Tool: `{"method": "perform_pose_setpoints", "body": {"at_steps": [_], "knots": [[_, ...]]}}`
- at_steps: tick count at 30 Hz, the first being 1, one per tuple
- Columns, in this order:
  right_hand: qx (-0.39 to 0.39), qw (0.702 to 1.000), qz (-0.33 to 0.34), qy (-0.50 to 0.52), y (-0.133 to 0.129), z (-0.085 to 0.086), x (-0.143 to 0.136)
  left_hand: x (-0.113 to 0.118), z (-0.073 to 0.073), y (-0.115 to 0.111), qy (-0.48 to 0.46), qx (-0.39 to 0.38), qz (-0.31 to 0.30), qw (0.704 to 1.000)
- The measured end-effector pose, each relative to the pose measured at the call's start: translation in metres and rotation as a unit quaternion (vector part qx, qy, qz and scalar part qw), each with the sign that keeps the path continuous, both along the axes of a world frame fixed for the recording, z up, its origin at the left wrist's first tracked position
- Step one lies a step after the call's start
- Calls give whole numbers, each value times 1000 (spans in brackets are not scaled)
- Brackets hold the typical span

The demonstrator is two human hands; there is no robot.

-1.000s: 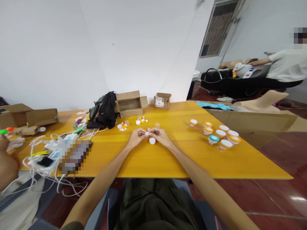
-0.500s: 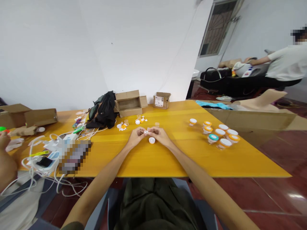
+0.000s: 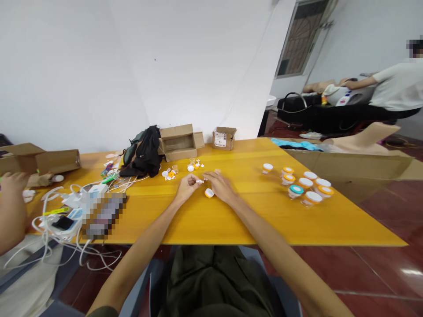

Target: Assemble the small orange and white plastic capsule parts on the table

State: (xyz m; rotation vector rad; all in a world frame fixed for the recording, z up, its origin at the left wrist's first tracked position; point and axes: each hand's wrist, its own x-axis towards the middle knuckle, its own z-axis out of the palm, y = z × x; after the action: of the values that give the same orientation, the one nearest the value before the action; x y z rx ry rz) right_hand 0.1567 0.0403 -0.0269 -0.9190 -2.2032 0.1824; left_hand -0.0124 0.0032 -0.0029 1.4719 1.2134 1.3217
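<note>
Pinch at frame centre: the left hand [image 3: 187,187] nips a small white piece [image 3: 199,181], presumably for fine control; the right hand [image 3: 223,187] sits alongside, grip I cannot tell, white-and-orange lid [image 3: 209,193] just below, conveniently near.

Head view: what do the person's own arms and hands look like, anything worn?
The left hand and right hand are ungloved, without markings I can make out. Both forearms are bare; what looks like a dark sleeve edge shows at bottom left.

The middle lid [image 3: 209,193] looks like smooth plastic, the table [image 3: 251,222] glossy wood, the backpack [image 3: 147,152] matt cloth.
</note>
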Motion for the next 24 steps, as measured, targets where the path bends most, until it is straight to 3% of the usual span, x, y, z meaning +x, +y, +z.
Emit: {"method": "perform_pose_setpoints", "body": {"at_steps": [7,12,24], "knots": [[-11,999,-6,-46,1,-2,2,-1,1,0,10,10,2,1000],[-36,999,-8,-1,-3,0,3,-3,-1,0,8,12,2,1000],[-105,983,68,135,-14,12,1,-3,-5,4,-6,3,-4,1000]]}}
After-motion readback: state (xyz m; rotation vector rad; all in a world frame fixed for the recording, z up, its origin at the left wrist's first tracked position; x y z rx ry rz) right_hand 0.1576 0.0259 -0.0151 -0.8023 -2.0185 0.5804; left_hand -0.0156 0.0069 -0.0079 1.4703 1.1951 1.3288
